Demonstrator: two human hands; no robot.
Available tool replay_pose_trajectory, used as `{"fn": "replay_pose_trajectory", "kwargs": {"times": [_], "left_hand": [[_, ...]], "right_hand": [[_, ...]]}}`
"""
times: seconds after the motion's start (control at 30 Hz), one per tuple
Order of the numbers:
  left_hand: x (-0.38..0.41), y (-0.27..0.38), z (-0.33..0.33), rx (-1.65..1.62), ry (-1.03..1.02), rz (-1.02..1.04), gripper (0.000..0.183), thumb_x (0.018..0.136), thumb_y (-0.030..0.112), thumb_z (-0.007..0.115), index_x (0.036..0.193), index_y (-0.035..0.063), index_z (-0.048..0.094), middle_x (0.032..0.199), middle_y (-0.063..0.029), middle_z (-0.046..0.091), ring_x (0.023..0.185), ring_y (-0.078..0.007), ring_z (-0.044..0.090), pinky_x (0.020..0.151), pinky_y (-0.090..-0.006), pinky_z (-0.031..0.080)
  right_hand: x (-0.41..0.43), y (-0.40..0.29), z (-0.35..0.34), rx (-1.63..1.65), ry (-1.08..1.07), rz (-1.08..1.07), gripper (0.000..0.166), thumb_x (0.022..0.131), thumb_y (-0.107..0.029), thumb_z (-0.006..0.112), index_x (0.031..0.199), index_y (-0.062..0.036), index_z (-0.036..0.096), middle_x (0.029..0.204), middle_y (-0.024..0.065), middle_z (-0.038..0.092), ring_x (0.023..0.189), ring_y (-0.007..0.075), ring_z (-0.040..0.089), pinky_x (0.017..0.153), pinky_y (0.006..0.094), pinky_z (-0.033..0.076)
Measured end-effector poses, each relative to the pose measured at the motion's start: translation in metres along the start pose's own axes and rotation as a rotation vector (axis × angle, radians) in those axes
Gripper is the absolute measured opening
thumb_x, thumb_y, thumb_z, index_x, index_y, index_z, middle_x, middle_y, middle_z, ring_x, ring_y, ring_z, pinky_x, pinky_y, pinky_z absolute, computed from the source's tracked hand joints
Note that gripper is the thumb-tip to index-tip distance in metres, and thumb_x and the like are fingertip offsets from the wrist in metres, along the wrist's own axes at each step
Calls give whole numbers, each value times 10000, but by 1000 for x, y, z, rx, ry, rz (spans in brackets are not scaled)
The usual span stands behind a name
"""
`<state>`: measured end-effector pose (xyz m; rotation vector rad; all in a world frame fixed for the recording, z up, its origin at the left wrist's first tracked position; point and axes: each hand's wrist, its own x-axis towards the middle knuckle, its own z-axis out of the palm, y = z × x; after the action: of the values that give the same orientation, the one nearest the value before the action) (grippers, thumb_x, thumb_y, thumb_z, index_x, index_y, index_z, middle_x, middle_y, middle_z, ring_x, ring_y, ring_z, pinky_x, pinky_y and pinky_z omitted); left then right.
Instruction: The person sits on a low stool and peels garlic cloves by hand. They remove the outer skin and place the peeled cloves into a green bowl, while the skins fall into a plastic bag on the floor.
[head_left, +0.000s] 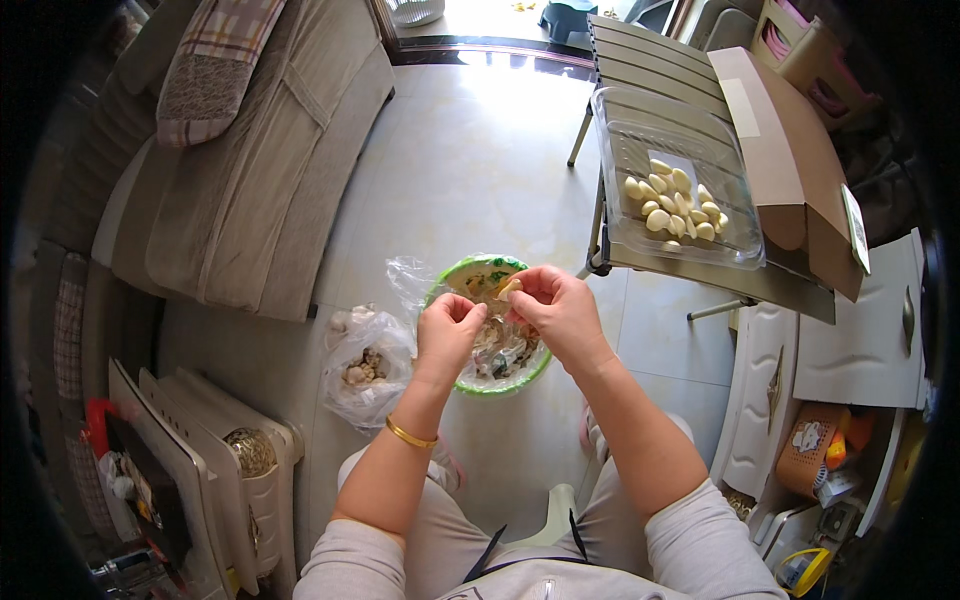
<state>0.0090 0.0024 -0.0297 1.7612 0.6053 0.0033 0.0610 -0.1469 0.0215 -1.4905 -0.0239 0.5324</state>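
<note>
My right hand (559, 315) pinches a garlic clove (511, 289), which has some skin on it, between thumb and fingers. Close to its left, my left hand (448, 334) has thumb and forefinger pressed together; whether anything is between them is too small to tell. Both hands are above a green-rimmed bin (491, 390), lined with clear plastic and holding papery garlic skins (491, 337). Left of the bin, a clear plastic bag (390, 330) holds unpeeled garlic (365, 370). Several peeled cloves (679, 202) lie in a clear plastic tray (611, 150) at the upper right.
The tray stands on a slatted folding table (645, 45) beside a cardboard box (795, 150). A fabric-covered sofa (262, 172) is at the upper left. White cabinets (855, 337) stand at the right, and a cream cabinet (262, 517) with panels at the lower left.
</note>
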Motion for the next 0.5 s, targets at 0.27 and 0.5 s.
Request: {"fn": "replay_pose_trajectory", "kwargs": {"times": [0.27,0.5], "left_hand": [[-14,16,4,-709,-276,-188,171,897,129,542,995,-2,590,888,-68,637,800,-133,611,747,-252,502],[-25,34,2,-1159,-337,-155,249,933,187,484,1072,3,579,1006,-90,627,927,-170,602,821,-313,501]], "right_hand": [[2,6,4,-64,-2,-112,145,797,-25,611,931,30,601,835,51,633,730,93,600,642,215,493],[-5,1,18,-235,136,-411,120,729,-34,637,847,-38,656,934,66,594,859,168,559,723,282,474]]}}
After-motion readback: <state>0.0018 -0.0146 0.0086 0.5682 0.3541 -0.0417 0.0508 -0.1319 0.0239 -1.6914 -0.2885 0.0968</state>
